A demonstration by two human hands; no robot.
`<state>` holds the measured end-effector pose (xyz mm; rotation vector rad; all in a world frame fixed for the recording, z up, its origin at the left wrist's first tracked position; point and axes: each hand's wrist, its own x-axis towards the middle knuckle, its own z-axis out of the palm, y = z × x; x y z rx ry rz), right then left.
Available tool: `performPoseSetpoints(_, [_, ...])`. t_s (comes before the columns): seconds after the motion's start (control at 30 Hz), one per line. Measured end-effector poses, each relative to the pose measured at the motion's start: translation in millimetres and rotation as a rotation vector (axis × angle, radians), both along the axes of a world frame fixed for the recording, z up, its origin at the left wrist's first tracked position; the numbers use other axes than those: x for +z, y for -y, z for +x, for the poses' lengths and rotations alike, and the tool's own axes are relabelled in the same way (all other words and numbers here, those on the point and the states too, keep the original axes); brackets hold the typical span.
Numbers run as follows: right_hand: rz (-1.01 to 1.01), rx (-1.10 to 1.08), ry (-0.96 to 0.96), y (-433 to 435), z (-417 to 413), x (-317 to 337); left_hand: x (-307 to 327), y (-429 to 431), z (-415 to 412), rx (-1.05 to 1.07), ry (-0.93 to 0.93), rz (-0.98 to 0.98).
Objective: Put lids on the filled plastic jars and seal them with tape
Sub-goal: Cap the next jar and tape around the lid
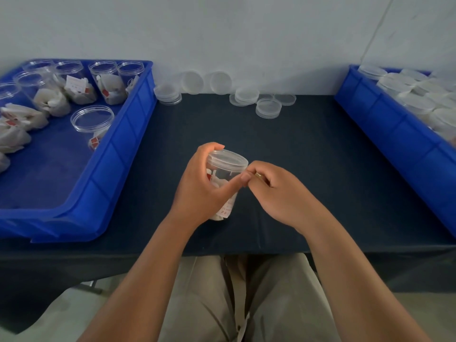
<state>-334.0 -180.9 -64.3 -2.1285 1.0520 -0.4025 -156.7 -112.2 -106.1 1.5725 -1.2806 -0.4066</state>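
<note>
One jar [225, 175], lidded, gripped in left hand [199, 186]. Right hand [271, 188] at 3 o'clock, pinching small item [259, 175], likely tape. Sealing step; next: wrap lid seam.

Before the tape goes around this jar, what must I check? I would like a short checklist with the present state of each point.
1. Lid seated on the jar: ok, it looks level on the mouth.
2. Left hand grips the jar: ok, wrapped round its wall.
3. Jar filled: ok, sachets show through the wall.
4. Right hand holds tape: cannot tell; its fingers pinch a small piece beside the jar, below the lid.
5. Spare lids at hand: ok, several lie at the back of the table.
</note>
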Motion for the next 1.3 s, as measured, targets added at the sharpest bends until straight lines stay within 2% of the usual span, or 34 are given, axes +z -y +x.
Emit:
performPoseSetpoints(0.27, [-0.004, -0.023, -0.022, 2.2, 4.5, -1.5, -5.1, 3.1, 1.9, 0.047, 0.014, -0.004])
performPoseSetpoints(0.47, [0.009, 0.003, -0.046, 6.3, 2.3, -1.9, -3.1, 1.7, 9.9, -0.048, -0.066, -0.014])
performPoseSetpoints(0.73, [0.120, 0.239, -0.094, 16.9, -16.9, 4.1, -4.2, 5.6, 24.7, -0.080, -0.106, 0.018])
performPoseSetpoints(0.83, [0.140, 0.238, -0.104, 22.0, -25.0, 4.2, -2.0, 5.8, 29.6, -0.143, -0.169, 0.045])
performPoseSetpoints(1.03, [0.050, 0.144, -0.172, 34.7, -24.1, -7.2, -9.5, 7.3, 32.4, -0.269, -0.355, 0.089])
performPoseSetpoints(1.2, [0.063, 0.126, -0.134, 30.6, -16.5, -12.8, -21.2, 9.4, 34.9, -0.340, -0.478, 0.120])
performPoseSetpoints(1.3, [0.066, 0.144, -0.127, 27.1, -12.7, -14.2, -23.2, 10.9, 36.0, -0.311, -0.488, 0.168])
